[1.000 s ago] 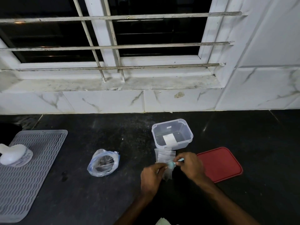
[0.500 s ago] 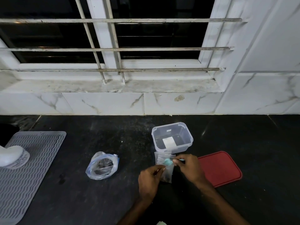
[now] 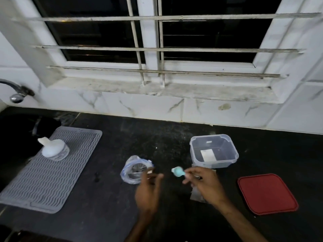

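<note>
Right hand point(image 3: 206, 184) pinches teal spoon point(image 3: 177, 172), bowl pointing left toward open bag point(image 3: 132, 170); left hand point(image 3: 147, 191), fingers spread, lies nearer.

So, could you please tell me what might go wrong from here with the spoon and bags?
The right hand pinches the turquoise spoon only at its handle end, so it could slip. The left hand is at the soft open bag and might tip it. The small clear bag lies unheld, so filling may miss.

One head camera looks down — close over the counter point(image 3: 118, 137), facing the window point(image 3: 209, 35).
</note>
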Motion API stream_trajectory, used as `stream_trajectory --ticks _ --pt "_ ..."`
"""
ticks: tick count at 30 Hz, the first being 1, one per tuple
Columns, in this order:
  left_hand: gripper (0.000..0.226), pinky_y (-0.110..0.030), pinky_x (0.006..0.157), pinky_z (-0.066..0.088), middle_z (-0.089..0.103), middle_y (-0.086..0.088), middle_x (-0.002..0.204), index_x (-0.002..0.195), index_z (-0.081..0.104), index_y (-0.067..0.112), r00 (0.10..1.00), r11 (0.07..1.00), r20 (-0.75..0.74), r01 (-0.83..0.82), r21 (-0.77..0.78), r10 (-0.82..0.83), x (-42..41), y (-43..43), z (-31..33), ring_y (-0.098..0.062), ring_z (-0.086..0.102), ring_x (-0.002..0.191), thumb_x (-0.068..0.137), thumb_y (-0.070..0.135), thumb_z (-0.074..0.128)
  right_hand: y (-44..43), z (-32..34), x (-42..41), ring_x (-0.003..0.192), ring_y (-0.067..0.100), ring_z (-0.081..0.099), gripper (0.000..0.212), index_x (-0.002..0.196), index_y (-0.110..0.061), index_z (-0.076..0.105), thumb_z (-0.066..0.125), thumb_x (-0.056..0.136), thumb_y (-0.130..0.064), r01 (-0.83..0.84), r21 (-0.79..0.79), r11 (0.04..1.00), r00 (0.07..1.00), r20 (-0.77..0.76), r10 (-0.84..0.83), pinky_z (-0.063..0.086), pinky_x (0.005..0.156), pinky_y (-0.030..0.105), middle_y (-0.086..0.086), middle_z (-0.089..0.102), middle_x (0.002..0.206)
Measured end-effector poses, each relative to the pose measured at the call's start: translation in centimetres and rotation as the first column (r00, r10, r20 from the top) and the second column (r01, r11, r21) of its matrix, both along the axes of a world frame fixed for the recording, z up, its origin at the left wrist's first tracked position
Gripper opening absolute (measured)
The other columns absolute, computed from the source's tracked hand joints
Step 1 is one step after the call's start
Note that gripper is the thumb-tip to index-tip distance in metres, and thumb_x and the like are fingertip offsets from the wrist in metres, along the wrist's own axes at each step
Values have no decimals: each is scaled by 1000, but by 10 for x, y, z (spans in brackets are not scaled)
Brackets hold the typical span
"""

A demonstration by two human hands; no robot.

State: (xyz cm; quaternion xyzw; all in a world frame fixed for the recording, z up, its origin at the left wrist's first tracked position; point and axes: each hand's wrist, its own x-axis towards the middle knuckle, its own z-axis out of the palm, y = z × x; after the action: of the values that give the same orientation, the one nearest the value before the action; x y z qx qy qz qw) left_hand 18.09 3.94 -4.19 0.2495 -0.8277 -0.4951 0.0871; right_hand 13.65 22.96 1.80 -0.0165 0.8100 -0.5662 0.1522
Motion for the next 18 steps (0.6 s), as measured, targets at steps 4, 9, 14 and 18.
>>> stream_trajectory --ticks 4,9,14,18 --pt "73 -50 101 41 48 -15 136 133 46 13 879 893 163 -448 -36 447 -5 -79 -16 -34 43 129 77 48 76 -90 -21 -13 84 1 69 17 107 -22 71 65 91 -22 -241 191 952 958 -112 265 58 80 25 -8 75 95" --pt "90 -47 109 37 30 -18 144 138 39 9 824 965 503 -229 -127 261 -26 -86 -33 -34 32 133 74 65 69 -161 -39 -31 103 28 64 25 116 -12 65 50 96 -17 -321 568 758 873 -133 470 52 89 38 11 67 111" --pt "39 -41 98 46 53 -18 128 118 58 8 886 981 425 -190 -29 184 -38 -91 -40 -30 51 114 85 28 66 -163 -53 -48 109 26 62 28 122 -10 58 44 99 -14 -239 783 575 891 -59 450 49 90 35 11 63 120" --pt "24 -30 75 42 63 -13 105 110 55 5 932 971 317 -218 100 177 -41 -90 -26 -23 55 87 86 6 57 -164 -55 -53 109 24 63 26 120 -9 60 44 99 -11 -200 834 514 906 -42 421 50 88 32 10 63 120"
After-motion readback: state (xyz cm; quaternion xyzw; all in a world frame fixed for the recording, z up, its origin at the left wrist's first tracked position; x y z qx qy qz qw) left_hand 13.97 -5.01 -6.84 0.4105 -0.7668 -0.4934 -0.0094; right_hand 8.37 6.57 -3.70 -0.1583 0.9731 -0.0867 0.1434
